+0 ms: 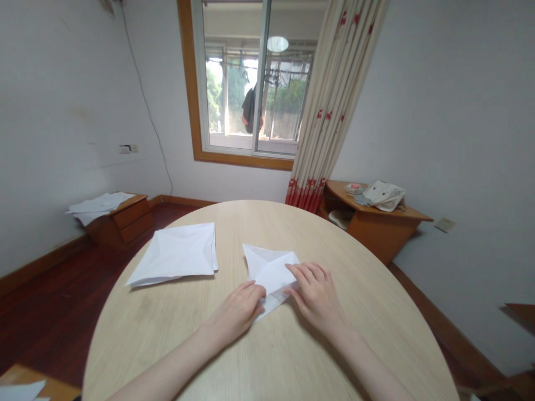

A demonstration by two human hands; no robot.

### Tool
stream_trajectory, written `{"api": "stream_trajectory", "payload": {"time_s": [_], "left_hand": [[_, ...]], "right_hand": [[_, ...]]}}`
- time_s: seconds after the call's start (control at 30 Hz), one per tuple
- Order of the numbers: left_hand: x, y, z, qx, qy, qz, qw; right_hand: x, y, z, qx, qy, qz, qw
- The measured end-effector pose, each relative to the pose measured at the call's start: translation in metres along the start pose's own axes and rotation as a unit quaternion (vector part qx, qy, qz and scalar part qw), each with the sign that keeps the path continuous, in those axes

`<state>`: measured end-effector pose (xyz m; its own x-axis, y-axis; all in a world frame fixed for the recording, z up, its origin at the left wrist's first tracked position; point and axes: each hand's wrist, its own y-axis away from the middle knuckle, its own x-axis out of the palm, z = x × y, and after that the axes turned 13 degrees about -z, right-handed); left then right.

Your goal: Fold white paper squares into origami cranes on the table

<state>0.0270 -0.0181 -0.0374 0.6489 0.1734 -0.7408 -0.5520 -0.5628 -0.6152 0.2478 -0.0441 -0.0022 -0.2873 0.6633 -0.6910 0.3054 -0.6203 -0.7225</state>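
A partly folded white paper [270,266] lies on the round light-wood table [267,345], just ahead of me. My left hand [238,309] rests on the paper's near left corner with fingers curled down onto it. My right hand [315,295] lies flat on the paper's right side, fingers stretched out and pressing a folded flap. Both forearms reach in from the bottom edge.
A stack of white paper sheets [175,253] sits on the table to the left. A low wooden cabinet [121,220] with papers stands by the left wall. A wooden corner shelf [376,223] with cloth stands at right, beside a curtain [334,100] and window [251,83].
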Motion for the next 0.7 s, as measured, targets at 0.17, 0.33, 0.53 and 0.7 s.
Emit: {"api": "stream_trajectory", "payload": {"time_s": [0.17,0.33,0.53,0.7], "left_hand": [[0.000,-0.001,0.000,0.028,-0.017,0.008,0.999],[-0.001,-0.001,0.001,0.055,-0.072,-0.004,0.996],[0.002,0.001,0.003,0.068,-0.108,-0.008,0.992],[0.000,0.001,0.000,0.073,-0.128,0.014,0.989]], "right_hand": [[0.025,0.011,0.006,0.059,0.051,-0.119,0.990],[0.042,0.018,0.013,0.129,0.041,-0.151,0.979],[0.048,0.024,0.018,0.162,0.011,-0.113,0.980],[0.050,0.027,0.022,0.164,0.005,-0.075,0.984]]}}
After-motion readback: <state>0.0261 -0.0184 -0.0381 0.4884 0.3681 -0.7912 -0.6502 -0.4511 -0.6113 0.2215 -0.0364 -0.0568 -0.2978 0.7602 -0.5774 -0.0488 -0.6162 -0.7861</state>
